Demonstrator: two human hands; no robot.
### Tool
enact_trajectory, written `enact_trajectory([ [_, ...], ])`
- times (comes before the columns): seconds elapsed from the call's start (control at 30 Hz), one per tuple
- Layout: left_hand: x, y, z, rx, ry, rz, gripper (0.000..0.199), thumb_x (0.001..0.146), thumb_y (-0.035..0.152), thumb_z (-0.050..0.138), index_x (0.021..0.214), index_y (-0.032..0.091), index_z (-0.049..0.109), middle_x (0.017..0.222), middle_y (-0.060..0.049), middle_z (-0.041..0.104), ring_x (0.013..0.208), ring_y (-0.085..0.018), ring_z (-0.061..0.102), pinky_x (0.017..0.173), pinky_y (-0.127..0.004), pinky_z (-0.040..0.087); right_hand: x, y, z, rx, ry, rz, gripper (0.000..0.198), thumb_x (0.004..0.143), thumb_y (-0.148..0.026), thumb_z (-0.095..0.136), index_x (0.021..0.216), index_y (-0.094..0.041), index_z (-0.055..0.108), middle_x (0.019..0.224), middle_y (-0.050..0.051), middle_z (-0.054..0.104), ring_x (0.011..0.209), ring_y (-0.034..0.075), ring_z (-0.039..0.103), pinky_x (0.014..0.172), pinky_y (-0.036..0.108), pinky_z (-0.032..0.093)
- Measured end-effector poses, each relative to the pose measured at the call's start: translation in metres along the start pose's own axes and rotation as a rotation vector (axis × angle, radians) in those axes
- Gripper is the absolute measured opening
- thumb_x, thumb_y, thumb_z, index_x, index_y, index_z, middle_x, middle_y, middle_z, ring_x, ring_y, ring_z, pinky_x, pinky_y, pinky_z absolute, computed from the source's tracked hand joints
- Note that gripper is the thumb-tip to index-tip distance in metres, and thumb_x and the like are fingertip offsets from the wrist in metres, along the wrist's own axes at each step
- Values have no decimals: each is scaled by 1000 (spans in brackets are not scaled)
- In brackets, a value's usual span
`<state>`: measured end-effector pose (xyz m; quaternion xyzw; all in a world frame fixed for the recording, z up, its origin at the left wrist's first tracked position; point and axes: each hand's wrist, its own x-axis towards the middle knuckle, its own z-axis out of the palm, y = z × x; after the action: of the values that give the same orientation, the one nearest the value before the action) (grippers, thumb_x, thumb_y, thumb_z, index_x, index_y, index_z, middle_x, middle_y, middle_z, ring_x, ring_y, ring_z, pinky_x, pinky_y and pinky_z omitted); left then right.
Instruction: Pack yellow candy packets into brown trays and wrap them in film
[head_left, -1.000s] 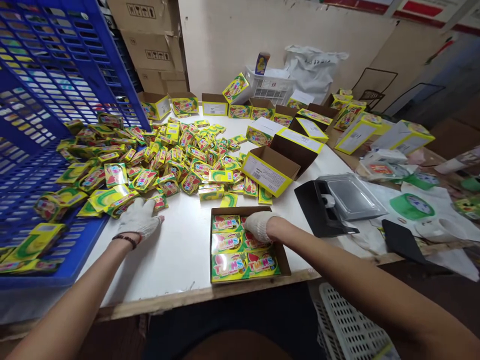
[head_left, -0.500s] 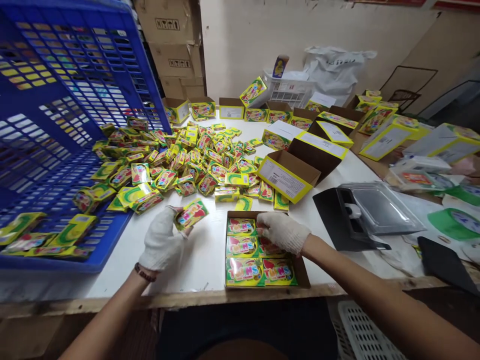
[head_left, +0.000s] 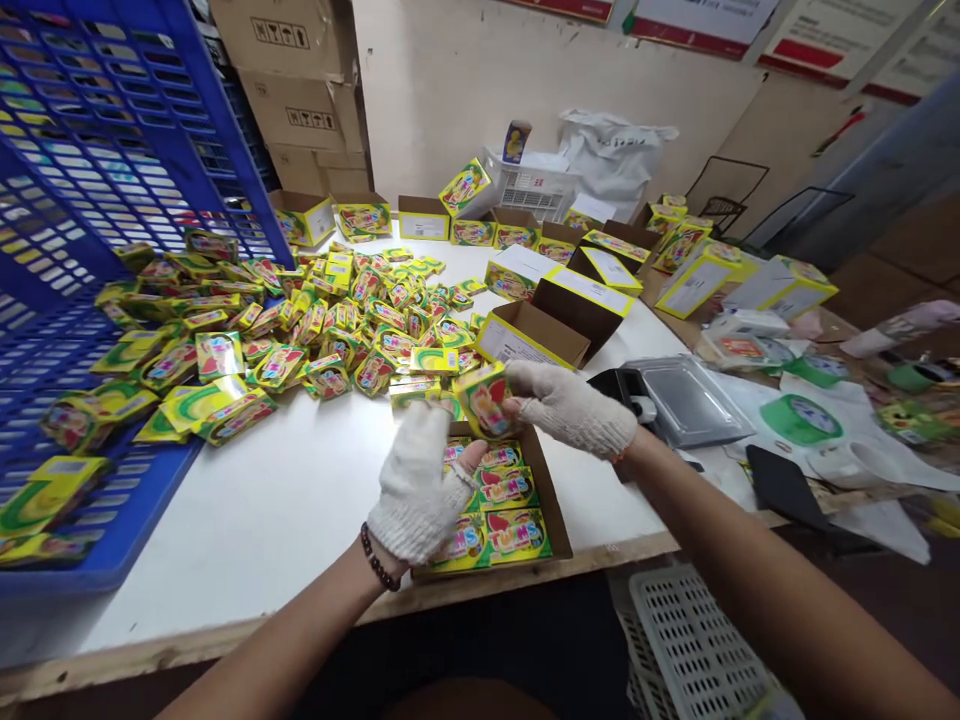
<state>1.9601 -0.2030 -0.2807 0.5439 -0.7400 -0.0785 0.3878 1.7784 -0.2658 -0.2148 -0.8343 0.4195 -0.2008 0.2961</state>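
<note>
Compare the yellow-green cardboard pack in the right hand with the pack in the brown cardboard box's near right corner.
The held pack is tilted in the right hand; the corner pack lies flat in the box. The hand partly covers the held pack; the corner pack's lettered top is bare. Both are yellow-green.

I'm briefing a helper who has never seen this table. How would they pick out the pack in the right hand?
On the white table, find the open carton at the near edge, with packs lying inside. Above its far end is the gloved right hand, gripping one yellow-and-green pack. Unlike its neighbours in the carton, this one is held up, tilted.
</note>
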Motion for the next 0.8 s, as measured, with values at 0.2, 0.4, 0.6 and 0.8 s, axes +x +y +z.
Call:
enact_trajectory([
  [0.2, -21, 1, 22, 315, -729, 305, 39, 92, 49, 43, 95, 18, 67, 106, -10, 67, 108, -33, 57, 96, -57, 41, 21, 10, 20, -797, -545, 210, 24, 86, -18, 57, 106, -16, 69, 103, 15, 71, 95, 28, 67, 77, 36, 51],
  [0.4, -30, 3, 22, 357, -759, 317, 50, 91, 57, 40, 107, 18, 66, 122, -12, 63, 119, -36, 51, 99, -58, 38, 14, 12, 59, -897, -431, 221, 27, 90, -10, 44, 105, -10, 68, 101, 18, 70, 99, 31, 66, 78, 39, 52],
  [0.6, -34, 6, 22, 347, -726, 311, 46, 88, 58, 46, 98, 18, 66, 111, -12, 64, 111, -36, 54, 93, -55, 42, -9, 38, 78, -913, -298, 154, 35, 89, -6, 42, 118, -10, 61, 115, 18, 61, 101, 28, 59, 79, 36, 51],
  [0.8, 12, -22, -3, 223, -422, 220, 24, 94, 33, 41, 88, 18, 58, 92, -6, 59, 85, -19, 55, 75, -32, 46, -9, 31, 85, -833, -347, 245, 40, 85, -10, 52, 125, -13, 57, 116, 20, 55, 100, 31, 57, 76, 40, 52],
])
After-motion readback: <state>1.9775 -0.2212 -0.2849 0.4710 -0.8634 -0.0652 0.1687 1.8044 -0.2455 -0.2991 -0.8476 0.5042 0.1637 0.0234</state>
